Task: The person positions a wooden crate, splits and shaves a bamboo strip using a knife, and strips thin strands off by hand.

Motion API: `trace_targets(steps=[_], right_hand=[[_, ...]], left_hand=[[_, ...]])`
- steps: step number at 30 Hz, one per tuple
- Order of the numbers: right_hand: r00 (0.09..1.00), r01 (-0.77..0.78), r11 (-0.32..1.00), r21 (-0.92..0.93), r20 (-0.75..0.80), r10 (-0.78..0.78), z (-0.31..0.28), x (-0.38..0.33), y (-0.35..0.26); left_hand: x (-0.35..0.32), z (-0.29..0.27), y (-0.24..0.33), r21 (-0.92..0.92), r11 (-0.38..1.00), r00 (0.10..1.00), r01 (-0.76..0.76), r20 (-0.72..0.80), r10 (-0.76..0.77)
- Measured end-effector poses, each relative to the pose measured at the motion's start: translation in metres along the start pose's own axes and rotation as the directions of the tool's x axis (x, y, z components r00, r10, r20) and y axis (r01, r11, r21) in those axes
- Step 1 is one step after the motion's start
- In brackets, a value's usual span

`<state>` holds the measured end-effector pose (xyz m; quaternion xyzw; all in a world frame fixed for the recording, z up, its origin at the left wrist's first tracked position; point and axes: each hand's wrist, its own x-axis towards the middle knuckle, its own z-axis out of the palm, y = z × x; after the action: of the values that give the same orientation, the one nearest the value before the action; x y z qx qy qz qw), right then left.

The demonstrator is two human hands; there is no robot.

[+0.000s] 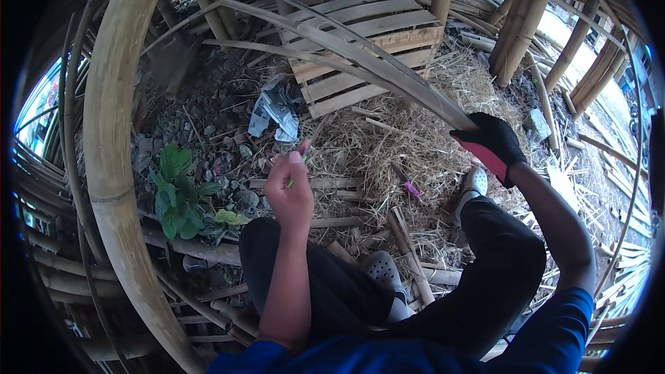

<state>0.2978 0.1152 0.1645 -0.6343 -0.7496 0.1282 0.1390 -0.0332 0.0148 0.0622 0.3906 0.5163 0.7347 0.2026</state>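
Observation:
My right hand, in a black and red glove, is closed around the near ends of several long split bamboo strips. They fan out from it to the far left, passing over a slatted wooden panel. My bare left hand is closed, thumb up, on a thin green-handled tool; bits of green show beside the fingers, and the rest is mostly hidden or blurred. Lying on the straw between my hands is a knife with a pink handle, apart from both.
A thick bamboo pole rises close on my left, by a leafy green plant. Crumpled silvery sheeting lies ahead. Straw and cut bamboo pieces cover the ground around my feet. Bamboo posts stand at the far right.

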Motion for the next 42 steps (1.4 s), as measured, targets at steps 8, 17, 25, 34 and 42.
trace_targets(steps=[8, 17, 25, 34, 42], right_hand=[[0.994, -0.064, 0.99, 0.124, -0.086, 0.075, 0.021, 0.072, -0.023], [0.986, -0.121, 0.993, 0.015, -0.109, 0.122, 0.072, 0.143, -0.037], [0.963, -0.265, 0.951, 0.157, 0.092, 0.253, 0.089, 0.153, -0.08], [0.974, 0.069, 0.997, -0.018, -0.216, -0.071, 0.105, 0.164, -0.013], [0.972, -0.06, 0.966, 0.251, 0.233, 0.0, 0.014, 0.041, -0.021]], left_hand=[[-0.022, 0.005, -0.008, 0.129, 0.962, 0.943, -0.24, 0.265, 0.2], [-0.028, 0.015, -0.025, 0.158, 0.972, 0.946, -0.172, 0.301, 0.118], [-0.04, 0.024, -0.02, 0.042, 0.978, 0.925, 0.203, 0.32, -0.206], [-0.043, 0.026, -0.062, -0.085, 0.763, 0.751, 0.641, 0.276, -0.6], [-0.034, 0.023, -0.047, -0.322, 0.705, 0.771, 0.632, 0.173, -0.612]])
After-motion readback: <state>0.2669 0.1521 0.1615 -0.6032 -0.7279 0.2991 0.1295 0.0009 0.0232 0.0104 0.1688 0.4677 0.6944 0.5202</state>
